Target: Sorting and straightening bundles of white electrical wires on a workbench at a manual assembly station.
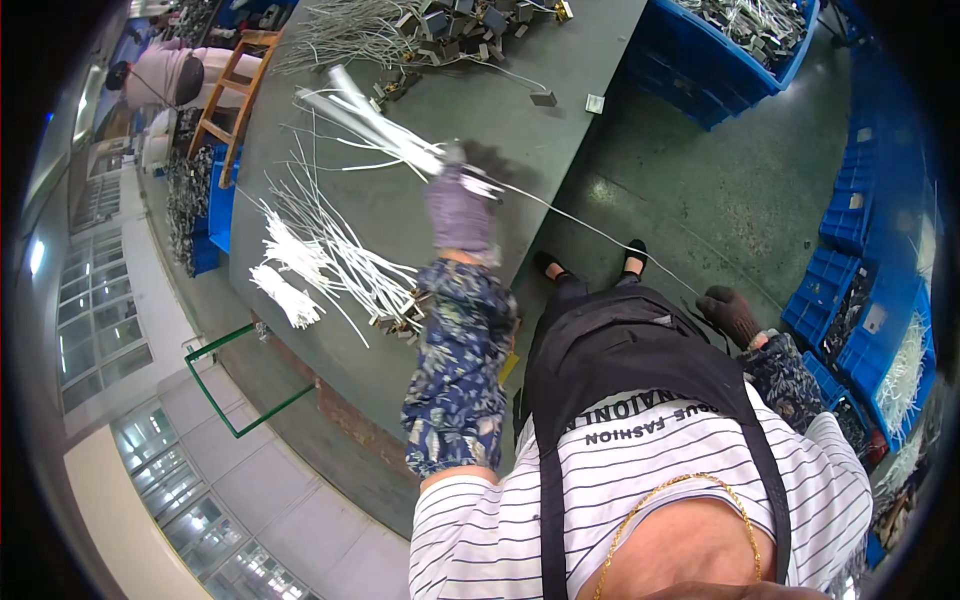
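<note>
At the far left, a co-worker (160, 78) in a pale top stands beyond a wooden ladder (233, 95). Next, bundles of white wires (295, 250) lie on your grey bench (330, 115), small blocks at their right-hand ends. Above the bench surface, your left hand (462, 210), in a purple glove, is closed around a bunch of white wires (385, 130), its far end blurred. Beyond it sits a pile of wired metal blocks (460, 30). A single thin wire (608, 237) stretches from near your left hand, past the bench edge, to the fingers of your right hand (730, 315). That hand, dark-gloved, is low beside your apron (620, 345); you cannot tell whether it grips the wire. Farther right stand blue crates (848, 205).
</note>
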The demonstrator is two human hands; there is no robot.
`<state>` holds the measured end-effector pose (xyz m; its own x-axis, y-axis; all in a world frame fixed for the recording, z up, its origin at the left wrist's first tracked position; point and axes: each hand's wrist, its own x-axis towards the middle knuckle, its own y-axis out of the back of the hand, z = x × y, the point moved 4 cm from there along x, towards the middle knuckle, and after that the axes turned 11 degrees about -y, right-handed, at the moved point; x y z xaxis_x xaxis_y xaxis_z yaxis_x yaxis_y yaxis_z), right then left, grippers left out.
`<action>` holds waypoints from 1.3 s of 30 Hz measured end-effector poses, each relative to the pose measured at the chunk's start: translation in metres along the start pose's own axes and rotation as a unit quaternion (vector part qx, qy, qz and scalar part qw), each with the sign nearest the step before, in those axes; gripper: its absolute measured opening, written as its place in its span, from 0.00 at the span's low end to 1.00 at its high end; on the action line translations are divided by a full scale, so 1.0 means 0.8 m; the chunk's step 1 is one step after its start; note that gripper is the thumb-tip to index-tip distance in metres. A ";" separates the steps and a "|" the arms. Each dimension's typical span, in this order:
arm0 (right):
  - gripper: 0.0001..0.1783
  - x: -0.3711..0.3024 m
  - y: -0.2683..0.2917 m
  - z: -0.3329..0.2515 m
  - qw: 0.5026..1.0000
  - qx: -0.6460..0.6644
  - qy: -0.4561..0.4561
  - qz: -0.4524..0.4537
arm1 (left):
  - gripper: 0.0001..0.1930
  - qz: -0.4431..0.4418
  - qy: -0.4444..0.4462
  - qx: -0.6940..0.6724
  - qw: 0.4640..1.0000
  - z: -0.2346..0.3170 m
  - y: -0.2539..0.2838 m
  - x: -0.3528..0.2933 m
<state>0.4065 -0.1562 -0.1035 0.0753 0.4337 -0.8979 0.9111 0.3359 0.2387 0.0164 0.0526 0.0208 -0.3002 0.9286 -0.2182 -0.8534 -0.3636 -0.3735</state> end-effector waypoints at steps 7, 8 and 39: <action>0.17 0.015 -0.024 -0.016 0.999 0.036 0.004 -0.027 | 0.16 -0.032 0.095 0.066 0.993 -0.048 0.043 -0.030; 0.17 0.014 -0.022 -0.006 0.999 0.031 0.003 -0.029 | 0.17 -0.006 0.039 0.022 0.999 -0.022 0.055 -0.014; 0.16 0.027 -0.046 -0.058 0.994 0.004 0.085 -0.073 | 0.10 -0.185 -0.119 0.462 0.859 -0.055 0.052 -0.033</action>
<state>0.3558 -0.1202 -0.1145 -0.1271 0.5167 -0.8467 0.9105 0.3994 0.1071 0.0077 0.0094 -0.0288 0.0805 0.9967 -0.0077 -0.8504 0.0727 0.5210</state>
